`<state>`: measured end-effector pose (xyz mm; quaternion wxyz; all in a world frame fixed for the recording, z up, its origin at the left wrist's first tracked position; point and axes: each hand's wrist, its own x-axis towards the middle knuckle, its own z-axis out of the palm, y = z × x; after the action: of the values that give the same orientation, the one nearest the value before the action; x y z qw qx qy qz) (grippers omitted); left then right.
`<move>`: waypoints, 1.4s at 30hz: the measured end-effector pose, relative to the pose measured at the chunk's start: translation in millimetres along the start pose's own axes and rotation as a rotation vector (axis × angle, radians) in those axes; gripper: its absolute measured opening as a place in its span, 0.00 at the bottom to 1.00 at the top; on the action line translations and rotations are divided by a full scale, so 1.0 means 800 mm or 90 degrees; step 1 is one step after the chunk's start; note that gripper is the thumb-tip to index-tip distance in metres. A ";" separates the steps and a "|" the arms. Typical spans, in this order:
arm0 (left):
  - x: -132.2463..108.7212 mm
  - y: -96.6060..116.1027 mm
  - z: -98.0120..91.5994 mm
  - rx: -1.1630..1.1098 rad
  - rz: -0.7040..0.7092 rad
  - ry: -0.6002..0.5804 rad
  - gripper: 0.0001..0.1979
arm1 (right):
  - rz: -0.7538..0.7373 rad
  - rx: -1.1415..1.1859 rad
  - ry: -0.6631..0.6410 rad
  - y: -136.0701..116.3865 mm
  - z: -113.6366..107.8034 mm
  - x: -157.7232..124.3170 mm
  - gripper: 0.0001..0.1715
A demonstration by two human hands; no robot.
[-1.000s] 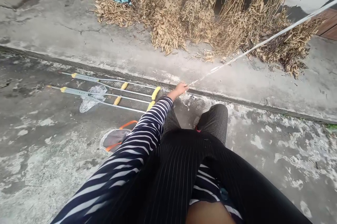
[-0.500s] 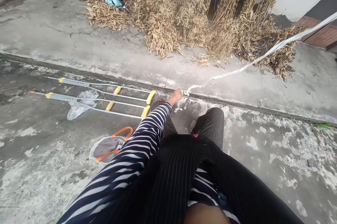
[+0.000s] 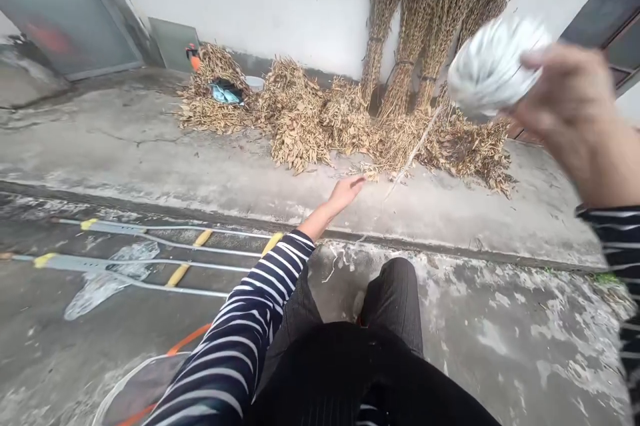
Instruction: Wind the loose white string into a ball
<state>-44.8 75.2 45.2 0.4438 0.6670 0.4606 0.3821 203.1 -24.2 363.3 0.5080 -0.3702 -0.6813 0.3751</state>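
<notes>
My right hand (image 3: 570,93), raised at the upper right and blurred, grips a white bundle (image 3: 500,66) of strand-like material. A thin white strand (image 3: 415,151) hangs from the bundle down toward the concrete ledge. Near the centre, my left hand (image 3: 346,193) reaches out over the ledge with its fingers extended, and no object shows in it. The strand's lower end is faint and lies a little to the right of my left fingers, apart from them.
Two crutches (image 3: 185,263) and a clear plastic bag (image 3: 113,277) lie on the ground at left, above a bag with orange straps (image 3: 145,383). Dried plant piles (image 3: 300,126) line the white wall (image 3: 280,19). A ledge edge (image 3: 240,216) runs across.
My right hand has come into view with the white bundle. My left hand has opened and let go of the strand. The view has tilted up, showing more wall.
</notes>
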 end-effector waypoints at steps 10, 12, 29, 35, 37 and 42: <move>-0.017 0.137 0.021 -0.315 0.240 -0.042 0.19 | 0.131 0.184 -0.050 0.127 0.041 -0.058 0.43; -0.021 0.131 0.026 -0.285 0.223 -0.035 0.12 | 0.126 0.202 -0.041 0.136 0.040 -0.063 0.45; -0.043 0.121 -0.005 -0.390 0.141 -0.138 0.09 | 0.109 0.353 0.022 0.175 0.048 -0.087 0.49; -0.055 0.098 -0.033 -0.452 0.051 -0.375 0.13 | 0.124 0.389 -0.031 0.200 0.031 -0.107 0.49; -0.054 0.094 -0.032 -0.391 0.034 -0.403 0.12 | 0.140 0.369 -0.062 0.209 0.027 -0.109 0.47; -0.045 0.097 -0.015 -0.120 0.097 -0.192 0.08 | 0.161 0.302 -0.072 0.222 0.037 -0.107 0.49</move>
<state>-44.7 29.4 118.9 0.5380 0.7050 0.2993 0.3520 214.5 -25.2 164.6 0.4912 -0.3012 -0.5498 0.6047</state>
